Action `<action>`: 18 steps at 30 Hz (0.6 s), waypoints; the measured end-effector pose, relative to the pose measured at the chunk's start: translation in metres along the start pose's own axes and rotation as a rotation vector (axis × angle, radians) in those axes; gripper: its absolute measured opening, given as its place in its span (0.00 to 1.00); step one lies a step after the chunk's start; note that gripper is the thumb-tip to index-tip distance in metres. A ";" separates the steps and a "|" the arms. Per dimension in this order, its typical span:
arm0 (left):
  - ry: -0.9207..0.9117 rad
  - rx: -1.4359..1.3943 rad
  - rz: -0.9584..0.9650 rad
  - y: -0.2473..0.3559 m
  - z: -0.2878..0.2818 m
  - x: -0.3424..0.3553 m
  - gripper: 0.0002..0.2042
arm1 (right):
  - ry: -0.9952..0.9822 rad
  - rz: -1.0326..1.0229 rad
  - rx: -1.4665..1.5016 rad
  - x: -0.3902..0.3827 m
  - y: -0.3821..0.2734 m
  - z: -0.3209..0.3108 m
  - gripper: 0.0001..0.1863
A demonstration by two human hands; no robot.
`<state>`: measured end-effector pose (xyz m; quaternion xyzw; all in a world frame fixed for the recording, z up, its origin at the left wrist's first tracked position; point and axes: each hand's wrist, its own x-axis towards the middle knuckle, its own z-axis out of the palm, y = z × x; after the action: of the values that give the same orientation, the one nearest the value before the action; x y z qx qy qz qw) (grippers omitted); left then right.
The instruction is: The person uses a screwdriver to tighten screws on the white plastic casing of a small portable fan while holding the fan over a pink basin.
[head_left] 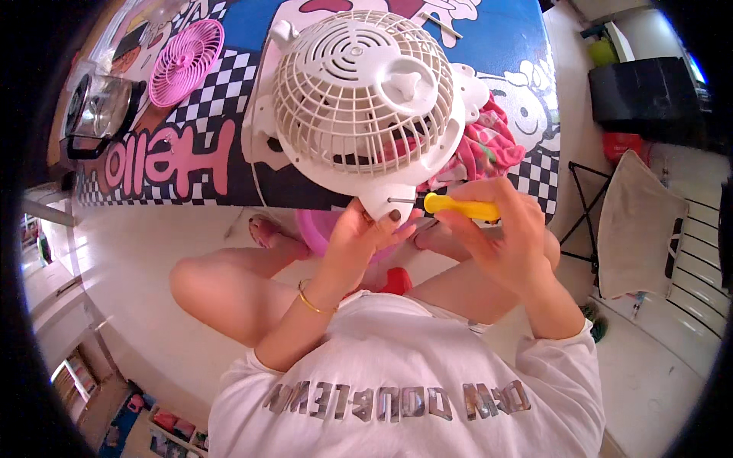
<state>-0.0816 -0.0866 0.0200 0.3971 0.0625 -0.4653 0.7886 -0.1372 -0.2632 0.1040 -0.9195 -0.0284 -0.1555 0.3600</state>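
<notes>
A white plastic fan housing (336, 177) with a domed wire-like grille lies on the table, grille upward. At its near edge, a tab sticks out over the table's front edge, and my left hand (355, 240) pinches this tab with the thumb on top and fingers underneath. My right hand (515, 237) is wrapped round a screwdriver with a yellow handle (462, 207). Its metal shaft points left, and the tip touches or lies just over the tab; I cannot tell whether it meets a screw. A pink patterned cloth (489, 145) lies beside and partly under the housing.
The table (527, 34) wears a cartoon-and-checker cover. A round pink grille (185, 62) and a clear container with dark handles (107, 111) are at its left. Below the front edge sits a pink-purple basin (311, 229). A folding seat (637, 229) and a black box (645, 95) stand right.
</notes>
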 end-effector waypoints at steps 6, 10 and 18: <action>-0.002 0.091 0.016 -0.012 -0.008 0.007 0.17 | -0.114 -0.127 -0.129 0.007 -0.012 0.004 0.13; -0.013 0.118 0.073 -0.023 -0.017 0.011 0.15 | -0.287 -0.186 -0.311 0.014 -0.018 0.006 0.13; -0.040 0.121 0.096 -0.022 -0.017 0.010 0.16 | -0.199 -0.140 -0.260 0.015 -0.023 0.012 0.13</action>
<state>-0.0883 -0.0871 -0.0090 0.4371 -0.0005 -0.4377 0.7858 -0.1241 -0.2395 0.1151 -0.9649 -0.1073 -0.0908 0.2218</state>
